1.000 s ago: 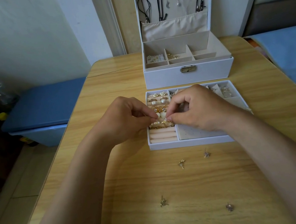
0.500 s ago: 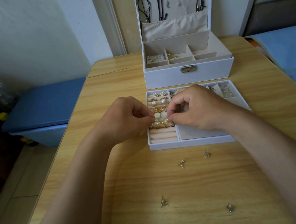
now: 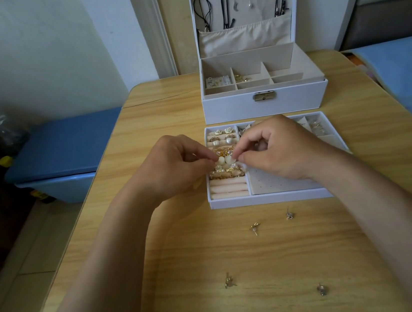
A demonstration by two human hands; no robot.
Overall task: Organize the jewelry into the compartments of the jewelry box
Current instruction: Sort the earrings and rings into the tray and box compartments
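Two hands meet over the single white tray [image 3: 270, 198], which lies before the one open jewelry box [image 3: 266, 104]. The left hand [image 3: 175, 167] and the right hand [image 3: 277, 151] each pinch a pale earring [image 3: 222, 160] on the tray's ring rolls. Four loose earrings [image 3: 254, 227] lie on the surface [image 3: 265, 258].

wooden tabletop [image 3: 187, 263]; a blue bench [image 3: 62, 146] to its left below a white wall [image 3: 28, 48]; blue cushion [image 3: 403, 72] to its right.
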